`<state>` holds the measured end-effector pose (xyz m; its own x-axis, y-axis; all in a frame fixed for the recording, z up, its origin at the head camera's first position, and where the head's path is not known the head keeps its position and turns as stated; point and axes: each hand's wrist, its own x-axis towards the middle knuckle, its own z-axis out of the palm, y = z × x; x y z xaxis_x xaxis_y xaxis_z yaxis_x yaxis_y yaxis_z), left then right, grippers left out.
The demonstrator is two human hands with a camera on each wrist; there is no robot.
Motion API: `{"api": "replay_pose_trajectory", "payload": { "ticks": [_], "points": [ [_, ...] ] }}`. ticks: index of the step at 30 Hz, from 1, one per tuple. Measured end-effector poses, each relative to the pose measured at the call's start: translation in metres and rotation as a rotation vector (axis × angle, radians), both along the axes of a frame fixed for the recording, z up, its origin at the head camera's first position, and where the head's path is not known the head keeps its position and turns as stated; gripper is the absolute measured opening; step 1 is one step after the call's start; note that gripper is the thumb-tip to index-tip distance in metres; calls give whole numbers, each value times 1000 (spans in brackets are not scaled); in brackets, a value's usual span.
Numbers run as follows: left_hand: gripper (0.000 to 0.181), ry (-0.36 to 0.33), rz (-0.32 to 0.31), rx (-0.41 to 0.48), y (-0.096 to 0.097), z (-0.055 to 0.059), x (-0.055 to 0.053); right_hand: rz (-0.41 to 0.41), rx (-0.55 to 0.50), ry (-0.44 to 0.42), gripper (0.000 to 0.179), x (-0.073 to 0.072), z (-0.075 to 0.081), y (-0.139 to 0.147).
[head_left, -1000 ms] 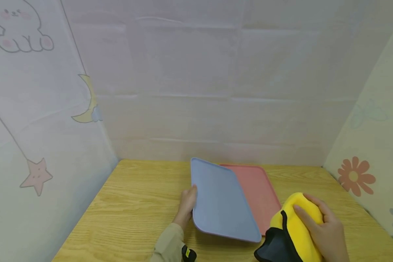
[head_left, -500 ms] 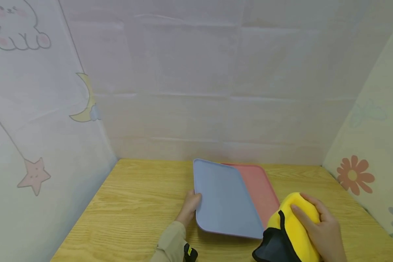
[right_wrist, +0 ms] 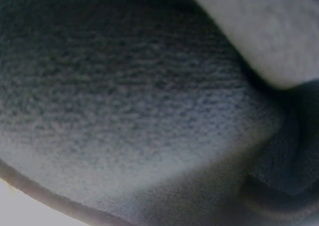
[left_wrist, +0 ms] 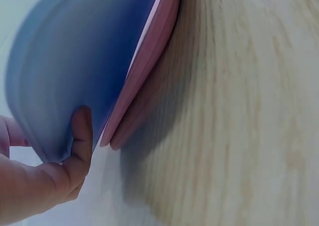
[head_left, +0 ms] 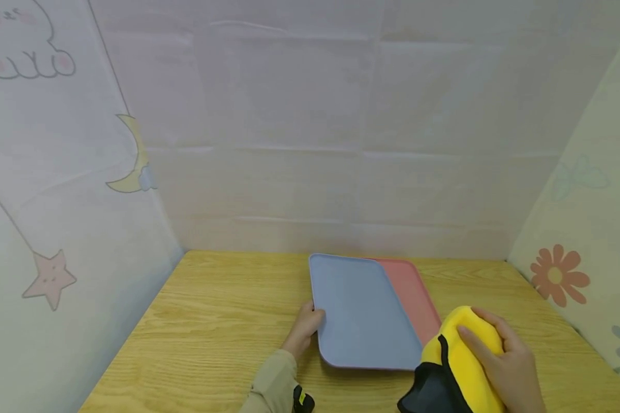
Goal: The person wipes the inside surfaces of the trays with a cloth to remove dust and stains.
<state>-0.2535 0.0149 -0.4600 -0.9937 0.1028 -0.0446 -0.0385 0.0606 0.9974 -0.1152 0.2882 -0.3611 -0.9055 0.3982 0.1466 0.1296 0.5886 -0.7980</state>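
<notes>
A blue rectangular tray is tilted over a pink tray lying on the table. My left hand grips the blue tray by its left edge, thumb on the upper face; in the left wrist view its fingers curl around the rim. Pink edges show below the blue tray there, close to the wood. My right hand holds a bunched, thick yellow-and-dark-grey cloth with black edging, just right of the trays. The grey nap of the cloth fills most of the right wrist view.
The wooden table reaches back to a pale sheet wall. Printed side walls stand to the left and right. A black strap with a yellow mark is at the left wrist.
My left hand has moved slightly right with the blue tray, which now lies flatter and covers more of the pink tray. The right hand, still holding the cloth, has shifted slightly left.
</notes>
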Motion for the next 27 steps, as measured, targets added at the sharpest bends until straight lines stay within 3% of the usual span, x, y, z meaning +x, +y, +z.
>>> {"api": "replay_pose_trajectory", "payload": {
  "ticks": [13, 21, 25, 27],
  "points": [
    [46, 16, 0, -8, 1, -7, 1, 5, -22, -24, 60, -1, -2, -1],
    [52, 26, 11, 48, 4, -2, 1, 15, -9, -5, 58, -1, -3, -2],
    [53, 48, 14, 87, 5, -10, -2, 31, -7, -22, 59, -2, -3, 0],
    [52, 97, 2, 117, 4, -19, -5, 36, -7, -27, 59, -1, -3, 0]
  ]
}}
